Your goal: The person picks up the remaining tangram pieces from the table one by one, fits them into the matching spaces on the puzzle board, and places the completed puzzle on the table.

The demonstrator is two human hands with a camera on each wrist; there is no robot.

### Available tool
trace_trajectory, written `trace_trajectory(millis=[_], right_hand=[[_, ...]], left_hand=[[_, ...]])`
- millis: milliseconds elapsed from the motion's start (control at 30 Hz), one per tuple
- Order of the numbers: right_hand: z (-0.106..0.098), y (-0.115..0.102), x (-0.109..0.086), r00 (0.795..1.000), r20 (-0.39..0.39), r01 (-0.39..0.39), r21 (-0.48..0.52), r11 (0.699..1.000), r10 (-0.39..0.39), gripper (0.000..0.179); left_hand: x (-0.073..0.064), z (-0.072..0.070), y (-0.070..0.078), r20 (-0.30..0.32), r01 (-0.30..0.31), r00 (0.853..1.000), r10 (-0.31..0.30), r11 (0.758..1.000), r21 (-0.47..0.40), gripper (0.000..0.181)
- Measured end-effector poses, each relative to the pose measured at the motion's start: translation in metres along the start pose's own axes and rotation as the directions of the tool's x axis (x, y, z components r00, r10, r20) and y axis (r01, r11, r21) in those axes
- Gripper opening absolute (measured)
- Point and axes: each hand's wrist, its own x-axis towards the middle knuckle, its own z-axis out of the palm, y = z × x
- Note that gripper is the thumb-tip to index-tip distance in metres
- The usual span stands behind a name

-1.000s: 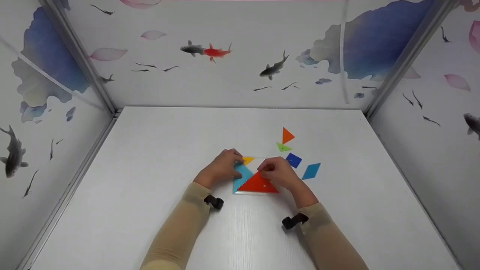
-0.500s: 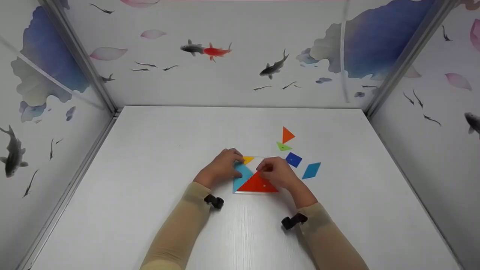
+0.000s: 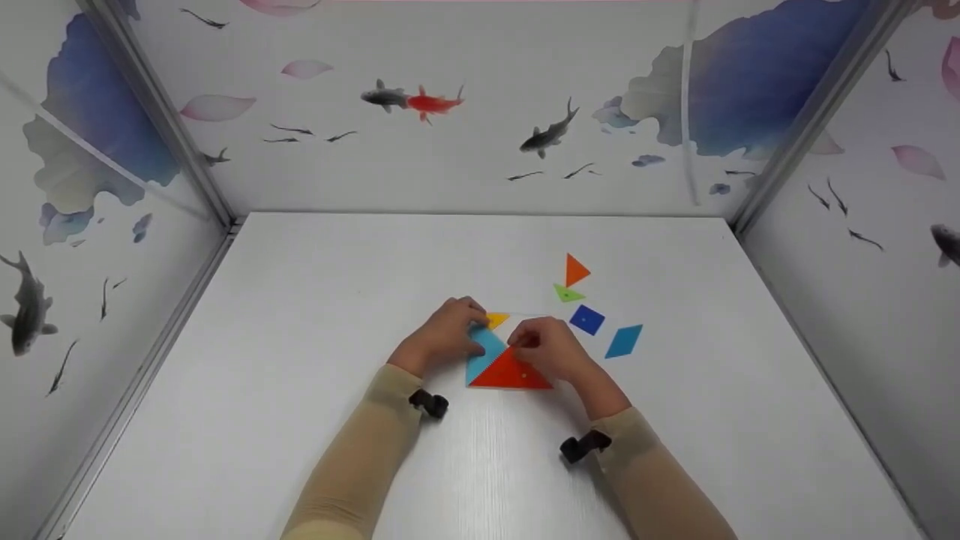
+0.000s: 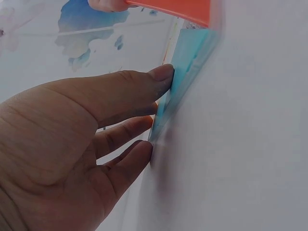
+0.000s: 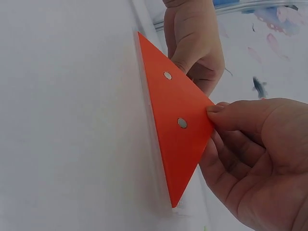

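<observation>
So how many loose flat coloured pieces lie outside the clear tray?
4: an orange triangle farthest back, a green triangle in front, a navy square nearer, and a blue parallelogram rightmost. The right hand may hide others.

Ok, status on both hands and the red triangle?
Right hand pinches red triangle by one corner. Left hand at light-blue piece. No visible obstruction.

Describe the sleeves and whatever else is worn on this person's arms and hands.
The left sleeve and right sleeve are plain tan, close-fitting and long, ending at the wrists. A small black device sits at each cuff: the left device and right device. The left hand and right hand are ungloved. No cables show.
</observation>
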Motion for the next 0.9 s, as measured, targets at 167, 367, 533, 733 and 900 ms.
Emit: trace_trajectory(millis=[167, 367, 533, 733, 900], right_hand=[[-0.0015, 0.0018, -0.0014, 0.999, -0.027, 0.036, -0.013, 0.999, -0.036, 0.016], [-0.0043, 0.003, -0.0013, 0.998, -0.049, 0.041, -0.004, 0.999, -0.041, 0.017], [-0.0033, 0.0015, -0.0005, 0.999, -0.045, 0.029, -0.005, 1.0, -0.029, 0.016], [-0.0023, -0.0028, -0.002, 0.999, -0.035, 0.008, -0.007, 1.0, -0.008, 0.016], [-0.0032, -0.0048, -0.0035, 0.999, -0.032, 0.007, -0.021, 1.0, -0.008, 0.017]], left_hand=[[0.0003, 0.0, -0.0001, 0.0, -0.008, 1.0, 0.008, 1.0, 0.001, 0.044], [0.0013, 0.0004, -0.0002, 0.002, 0.006, 1.0, -0.006, 1.0, 0.012, 0.045], [0.0008, -0.0005, 0.0007, -0.001, 0.028, 1.0, -0.028, 1.0, 0.012, 0.045], [-0.0011, -0.0006, 0.0027, -0.004, 0.057, 0.998, -0.057, 0.998, -0.001, 0.045], [-0.0004, 0.0005, 0.0039, -0.001, 0.052, 0.999, -0.052, 0.999, -0.007, 0.045]])
